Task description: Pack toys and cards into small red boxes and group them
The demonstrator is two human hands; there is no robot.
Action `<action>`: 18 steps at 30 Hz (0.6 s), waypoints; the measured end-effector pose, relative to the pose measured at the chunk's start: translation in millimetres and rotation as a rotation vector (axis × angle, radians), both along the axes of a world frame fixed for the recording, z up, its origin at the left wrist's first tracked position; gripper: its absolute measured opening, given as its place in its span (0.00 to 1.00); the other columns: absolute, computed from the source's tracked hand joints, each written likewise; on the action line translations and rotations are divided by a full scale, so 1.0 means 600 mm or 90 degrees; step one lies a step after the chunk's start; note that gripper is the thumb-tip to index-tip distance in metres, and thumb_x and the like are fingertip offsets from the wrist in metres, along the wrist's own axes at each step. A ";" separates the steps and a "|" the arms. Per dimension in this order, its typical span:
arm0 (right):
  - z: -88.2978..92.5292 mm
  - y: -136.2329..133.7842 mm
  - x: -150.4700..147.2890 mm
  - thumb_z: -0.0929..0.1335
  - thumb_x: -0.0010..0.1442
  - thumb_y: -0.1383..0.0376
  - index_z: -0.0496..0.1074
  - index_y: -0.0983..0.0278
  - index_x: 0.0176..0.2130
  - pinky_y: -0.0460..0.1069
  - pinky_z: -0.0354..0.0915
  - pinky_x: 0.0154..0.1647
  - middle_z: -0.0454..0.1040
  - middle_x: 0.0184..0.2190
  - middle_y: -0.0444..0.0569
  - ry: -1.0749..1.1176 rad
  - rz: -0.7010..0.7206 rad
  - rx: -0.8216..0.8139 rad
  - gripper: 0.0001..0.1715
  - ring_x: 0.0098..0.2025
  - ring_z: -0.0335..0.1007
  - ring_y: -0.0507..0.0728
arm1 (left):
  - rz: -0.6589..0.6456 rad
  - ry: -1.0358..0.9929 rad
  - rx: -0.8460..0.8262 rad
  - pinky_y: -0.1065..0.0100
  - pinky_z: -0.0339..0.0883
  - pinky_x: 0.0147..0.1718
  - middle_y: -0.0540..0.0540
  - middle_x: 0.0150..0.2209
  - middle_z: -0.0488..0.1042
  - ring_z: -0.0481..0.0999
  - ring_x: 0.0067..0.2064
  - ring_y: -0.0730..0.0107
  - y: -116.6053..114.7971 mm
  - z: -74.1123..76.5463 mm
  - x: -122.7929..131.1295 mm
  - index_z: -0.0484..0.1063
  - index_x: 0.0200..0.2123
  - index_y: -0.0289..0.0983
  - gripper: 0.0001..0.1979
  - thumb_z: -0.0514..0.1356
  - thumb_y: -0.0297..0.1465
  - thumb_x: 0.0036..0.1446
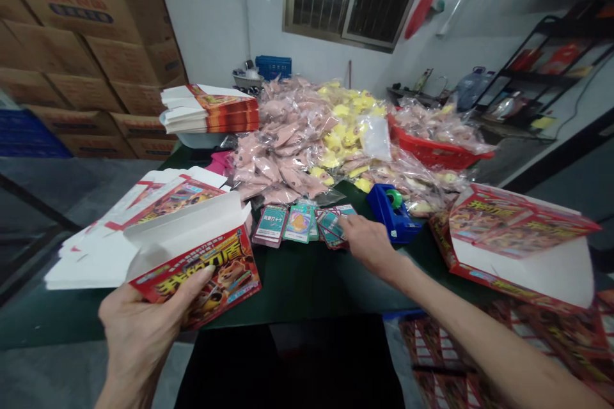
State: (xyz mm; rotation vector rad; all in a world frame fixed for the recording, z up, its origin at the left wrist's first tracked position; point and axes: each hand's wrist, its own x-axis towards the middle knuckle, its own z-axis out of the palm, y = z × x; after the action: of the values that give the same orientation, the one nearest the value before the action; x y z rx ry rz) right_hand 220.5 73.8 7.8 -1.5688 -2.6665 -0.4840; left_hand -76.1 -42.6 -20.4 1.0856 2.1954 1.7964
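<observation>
My left hand (158, 307) is closed around a small red printed cardboard box (215, 278), thumb on its front face. The box's white top flap stands up, and its inside is partly hidden. My right hand (367, 236) reaches across the table to the rightmost of the small piles of teal cards (330, 225). Its fingers are pinched together at a card there, and the fingertips are partly hidden. Left of that lie a pile of cards with an orange picture (297, 223) and another pile of teal cards (271, 223).
Bagged pink and yellow plush toys (288, 134) heap up behind the cards. A blue tape dispenser (398, 214) stands right of my hand. Flat boxes (105, 249) lie at left, an open display box (522, 249) at right. A red basket (422, 150) holds more bagged toys.
</observation>
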 end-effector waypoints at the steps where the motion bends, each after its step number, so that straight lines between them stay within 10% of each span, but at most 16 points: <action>1: 0.011 -0.001 0.001 0.60 0.60 0.75 0.67 0.65 0.51 0.47 0.56 0.29 0.73 0.36 0.52 0.010 -0.009 0.028 0.21 0.37 0.68 0.56 | 0.004 -0.020 -0.001 0.69 0.72 0.19 0.49 0.19 0.77 0.74 0.20 0.66 -0.002 0.002 -0.001 0.76 0.21 0.33 0.15 0.72 0.35 0.27; 7: 0.043 -0.008 -0.060 0.59 0.60 0.76 0.72 0.66 0.43 0.49 0.53 0.28 0.71 0.33 0.54 -0.011 0.119 0.086 0.17 0.35 0.64 0.57 | 0.029 -0.078 0.043 0.71 0.72 0.21 0.50 0.22 0.78 0.73 0.22 0.69 -0.012 0.015 -0.004 0.77 0.25 0.33 0.17 0.72 0.33 0.27; 18: -0.010 0.026 -0.119 0.66 0.54 0.74 0.72 0.68 0.32 0.50 0.58 0.29 0.72 0.35 0.56 -0.040 0.219 -0.021 0.05 0.38 0.65 0.60 | 0.014 -0.100 0.033 0.73 0.71 0.18 0.52 0.20 0.77 0.73 0.20 0.72 -0.027 0.028 -0.006 0.77 0.22 0.34 0.13 0.72 0.31 0.27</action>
State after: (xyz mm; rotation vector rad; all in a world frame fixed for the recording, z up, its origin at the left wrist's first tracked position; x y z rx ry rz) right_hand 148.9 89.5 1.5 -1.0790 -2.9177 -0.4826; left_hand -79.5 -58.7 -3.4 0.8985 2.0897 1.8884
